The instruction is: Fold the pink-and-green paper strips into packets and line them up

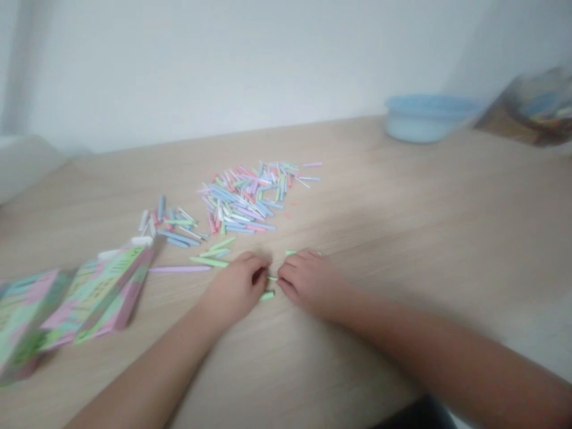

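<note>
Close together over the table, both my hands are closed in a pinch. A thin pale green stick (pixel 272 278), perhaps a pen part, spans the small gap between the fingertips of my left hand (pixel 243 286) and my right hand (pixel 308 283). Under the left hand's edge pokes a short green piece (pixel 267 295). Another green piece (pixel 291 252) shows just behind the right fingers. Several green sticks (pixel 210 260) lie beyond the left hand, with a long lilac stick (pixel 181 269) to their left. Blur hides the finer details.
A pile of pastel pen-like sticks and tubes (pixel 243 199) spreads behind the hands, with a smaller group (pixel 179 229) left of it. Printed pastel boxes (pixel 96 292) lie at the left. A blue basin (pixel 420 122) stands at the back right, near a dark-sided container (pixel 522 113).
</note>
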